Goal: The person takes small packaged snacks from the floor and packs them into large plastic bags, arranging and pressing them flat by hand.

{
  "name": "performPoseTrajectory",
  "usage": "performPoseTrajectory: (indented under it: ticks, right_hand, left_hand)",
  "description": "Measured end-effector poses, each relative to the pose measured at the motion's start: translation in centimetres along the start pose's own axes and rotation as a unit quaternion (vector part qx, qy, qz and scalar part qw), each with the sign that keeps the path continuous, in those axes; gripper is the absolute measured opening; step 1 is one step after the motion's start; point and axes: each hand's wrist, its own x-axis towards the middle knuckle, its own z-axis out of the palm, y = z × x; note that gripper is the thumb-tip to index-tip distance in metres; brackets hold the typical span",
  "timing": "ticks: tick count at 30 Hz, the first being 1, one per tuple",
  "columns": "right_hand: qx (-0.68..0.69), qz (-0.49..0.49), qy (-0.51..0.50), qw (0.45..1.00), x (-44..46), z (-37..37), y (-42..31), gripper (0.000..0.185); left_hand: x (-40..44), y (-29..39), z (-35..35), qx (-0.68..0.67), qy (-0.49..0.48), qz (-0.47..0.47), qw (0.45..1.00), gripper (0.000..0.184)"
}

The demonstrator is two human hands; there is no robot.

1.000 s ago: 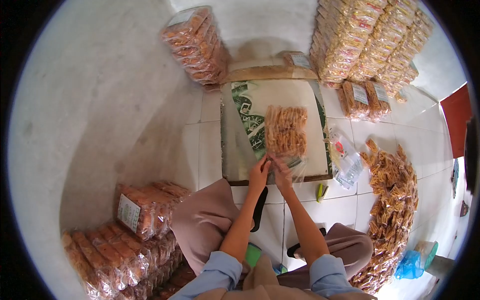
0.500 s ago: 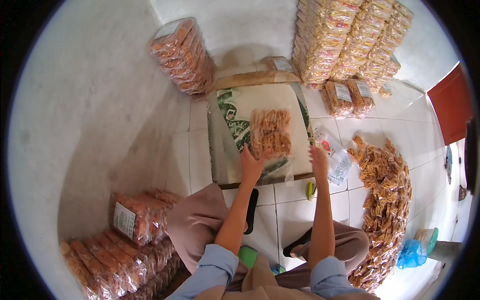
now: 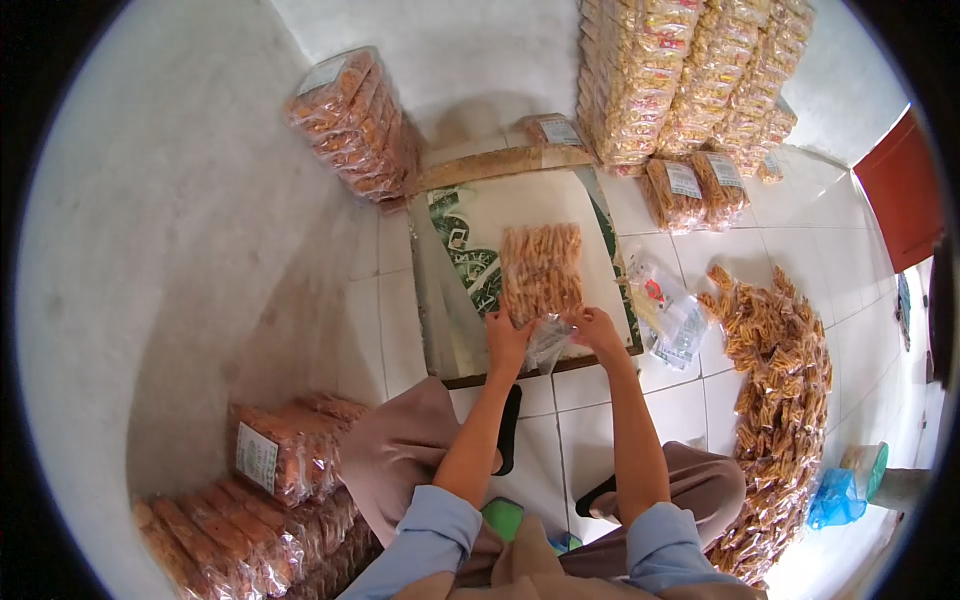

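A clear plastic bag of brown snack sticks (image 3: pixel 541 272) lies flat on the low board (image 3: pixel 545 196), its loose mouth pointing towards me. My left hand (image 3: pixel 508 340) is closed at the bag's near left corner, thumb and fingers pinching the film. At the near right corner my right hand (image 3: pixel 597 330) pinches the plastic too. Between both hands the slack film is crumpled and shiny. Right of the board, flat printed plastic bags (image 3: pixel 668 308) lie on the tiles.
Small snack packets (image 3: pixel 785 390) form a long heap on the right. Filled bags are stacked at the back left (image 3: pixel 355 125), back right (image 3: pixel 640 80) and near left (image 3: pixel 240 510). Two packed bags (image 3: pixel 697 190) stand before the back stack. A blue plastic bag (image 3: pixel 835 498) lies far right.
My right hand has moved left from the board's right edge and now grips the bag's mouth. The left hand stays at the left corner. The bag has shifted slightly towards me.
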Motion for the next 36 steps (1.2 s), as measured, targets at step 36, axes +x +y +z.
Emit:
performPoseTrajectory:
  ticks: [36]
  right_hand:
    - [-0.514,-0.329,0.133,0.781,-1.0,-0.9,-3.5,0.06]
  left_hand:
    - [3.0,4.5,1.1,0.32,0.058,0.271,0.906,0.058]
